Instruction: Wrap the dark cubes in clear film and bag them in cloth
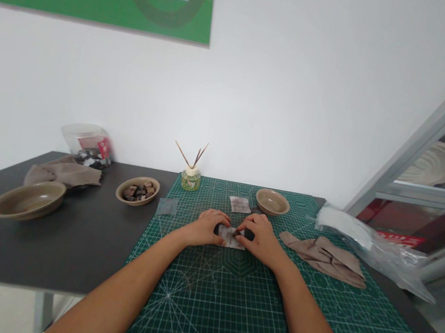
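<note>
A small pale square sheet (231, 239) with dark markings lies on the green cutting mat (199, 300) between my hands. My left hand (207, 228) curls over its left side, thumb near the lower edge and fingers along the top. From the other side, my right hand (259, 237) bends its fingers down to the sheet, pinching at a small dark piece (237, 232) on its surface. Dark patches show inside the curl of both hands; I cannot tell what they are. Just beyond lies a similar pale square (239, 204).
A shallow bowl (272, 202) stands behind my right hand, a brown cloth (327, 258) to the right. Leftward are a grey-blue square (167, 206), a bowl of small blocks (138, 190), a reed diffuser (190, 178), a larger bowl (29, 200) and a plastic jar (87, 140).
</note>
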Motion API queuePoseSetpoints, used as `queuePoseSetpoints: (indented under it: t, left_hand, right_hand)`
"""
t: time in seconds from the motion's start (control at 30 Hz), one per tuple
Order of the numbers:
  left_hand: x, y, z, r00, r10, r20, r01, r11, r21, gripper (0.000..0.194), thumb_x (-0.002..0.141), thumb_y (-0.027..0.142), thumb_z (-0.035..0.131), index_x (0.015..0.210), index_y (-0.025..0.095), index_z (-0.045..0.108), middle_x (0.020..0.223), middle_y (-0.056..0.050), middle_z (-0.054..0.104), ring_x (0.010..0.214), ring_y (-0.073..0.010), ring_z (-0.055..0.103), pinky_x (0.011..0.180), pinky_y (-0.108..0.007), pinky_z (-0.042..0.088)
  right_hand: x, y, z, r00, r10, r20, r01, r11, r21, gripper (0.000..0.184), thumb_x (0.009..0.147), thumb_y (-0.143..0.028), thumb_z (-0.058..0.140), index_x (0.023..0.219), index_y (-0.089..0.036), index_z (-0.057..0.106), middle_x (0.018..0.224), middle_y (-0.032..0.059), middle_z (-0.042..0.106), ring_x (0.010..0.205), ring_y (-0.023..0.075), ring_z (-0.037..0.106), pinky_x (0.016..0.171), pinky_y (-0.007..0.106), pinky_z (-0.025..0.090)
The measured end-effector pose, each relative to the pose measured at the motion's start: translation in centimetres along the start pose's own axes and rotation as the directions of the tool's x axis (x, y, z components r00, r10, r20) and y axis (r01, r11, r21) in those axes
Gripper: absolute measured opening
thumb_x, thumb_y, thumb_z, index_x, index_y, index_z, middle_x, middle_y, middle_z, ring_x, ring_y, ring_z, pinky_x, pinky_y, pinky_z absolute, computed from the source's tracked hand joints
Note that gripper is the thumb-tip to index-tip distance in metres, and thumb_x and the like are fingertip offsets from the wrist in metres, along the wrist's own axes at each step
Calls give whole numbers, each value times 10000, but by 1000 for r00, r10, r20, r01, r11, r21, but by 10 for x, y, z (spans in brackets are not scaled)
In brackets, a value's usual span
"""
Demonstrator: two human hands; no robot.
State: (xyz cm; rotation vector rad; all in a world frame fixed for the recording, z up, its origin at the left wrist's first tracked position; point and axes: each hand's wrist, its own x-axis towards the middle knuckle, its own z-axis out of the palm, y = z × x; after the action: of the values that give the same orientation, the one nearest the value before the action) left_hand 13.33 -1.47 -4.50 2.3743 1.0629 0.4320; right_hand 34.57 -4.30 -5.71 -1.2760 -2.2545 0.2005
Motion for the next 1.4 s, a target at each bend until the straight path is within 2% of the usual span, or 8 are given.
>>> queuePoseSetpoints:
  t: [0.2,0.53,0.7,0.87,1.0,1.1,1.23,1.4]
  left_hand:
    - [0,0,0,1000,-10,3,10,1000,-8,389,681,240,763,1051,239,643,1267,-40,590,1240,-266,464,1073,-425,307]
    - [1,2,-1,999,-32,13,32,999,-14,395,673,211,772,1047,224,645,1269,-42,588,1248,-265,458,1080,-419,300]
    - [1,3,0,999,-36,8,36,999,-11,409,669,202,777,1056,215,644,1274,-45,588,1253,-268,455,1087,-420,291]
    - [0,2,-1,1000,-28,10,28,1000,-15,403,669,208,779,1049,218,645,1267,-42,591,1244,-264,462,1082,-413,298]
    - [1,1,0,1000,-12,2,12,1000,-4,381,681,217,770,1041,224,645,1259,-39,594,1232,-262,469,1074,-413,304]
    - [2,1,0,1000,-18,6,18,1000,-3,381,682,216,769,1043,220,647,1263,-38,594,1235,-265,467,1074,-421,300]
    - [2,2,0,1000,-21,5,21,1000,-2,396,669,212,775,1044,221,649,1264,-38,594,1239,-267,466,1074,-416,304]
    - [1,3,-1,1000,-22,4,22,1000,-12,392,667,215,775,1038,227,651,1264,-37,596,1238,-268,472,1078,-420,303]
  right_hand:
    - [-1,-1,-1,998,-37,46,34,998,61,145,771,-185,693,907,-235,702,958,55,577,946,221,495,871,395,397]
    - [-1,-1,-2,998,-40,37,37,996,83,179,779,-135,664,914,-241,715,955,52,584,944,215,492,875,396,399]
    - [1,-1,0,1000,8,15,-8,1000,30,166,790,-169,673,943,-217,717,946,69,584,948,223,493,874,403,397]
    - [-1,1,-2,1000,-8,30,7,1000,30,97,762,-220,717,856,-212,690,949,54,586,947,218,502,879,396,391]
    - [-1,-3,-3,999,24,-32,-24,1000,8,207,742,-313,749,873,-184,653,951,70,586,965,243,491,871,405,390]
    - [-1,-4,-4,999,-22,-41,23,999,43,179,806,-272,681,967,-199,657,996,76,582,1001,242,489,903,413,383]
    - [-2,0,-3,996,-81,29,79,994,78,177,818,-198,655,982,-252,695,1033,62,577,1013,231,493,915,417,378]
    - [-2,6,1,1000,-5,16,5,999,31,107,807,-208,673,910,-217,701,980,69,584,980,229,498,901,423,381]
